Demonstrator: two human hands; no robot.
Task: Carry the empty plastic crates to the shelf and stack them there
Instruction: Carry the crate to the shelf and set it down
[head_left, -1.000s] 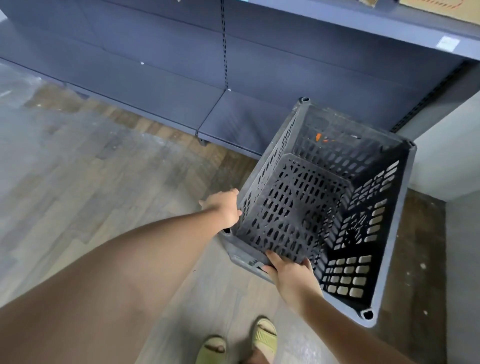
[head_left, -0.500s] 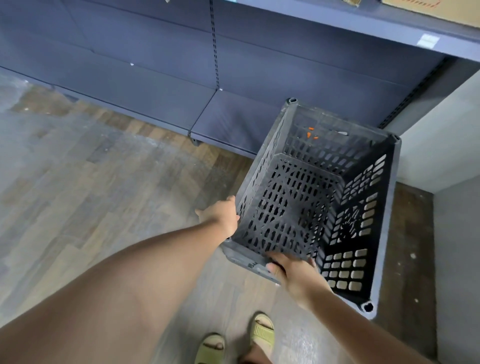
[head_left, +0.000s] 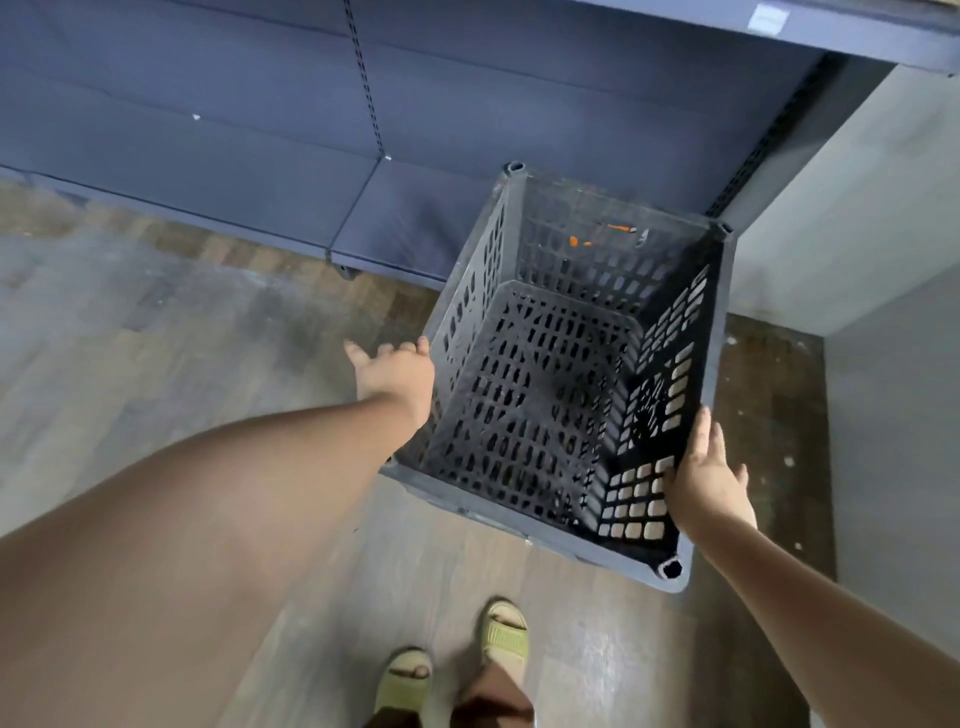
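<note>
A dark grey perforated plastic crate (head_left: 545, 395) sits in front of me, empty, with its far end over the front edge of the blue bottom shelf (head_left: 249, 171). I cannot tell whether it rests on the floor. My left hand (head_left: 397, 376) is beside the crate's left wall, fingers spread, thumb at the rim. The fingers of my right hand (head_left: 704, 478) are spread as it lies against the crate's right rim near the front corner. Neither hand is closed on the crate.
The blue shelving unit has a bare bottom board and an upper shelf (head_left: 675, 26) overhead. A white wall (head_left: 857, 208) closes off the right side next to the crate. Wood-pattern floor (head_left: 156, 338) stretches left. My sandalled feet (head_left: 504, 631) stand just behind the crate.
The crate has moved forward and right toward the shelf. My right hand left the near rim for the right rim. My left hand opened off the left corner.
</note>
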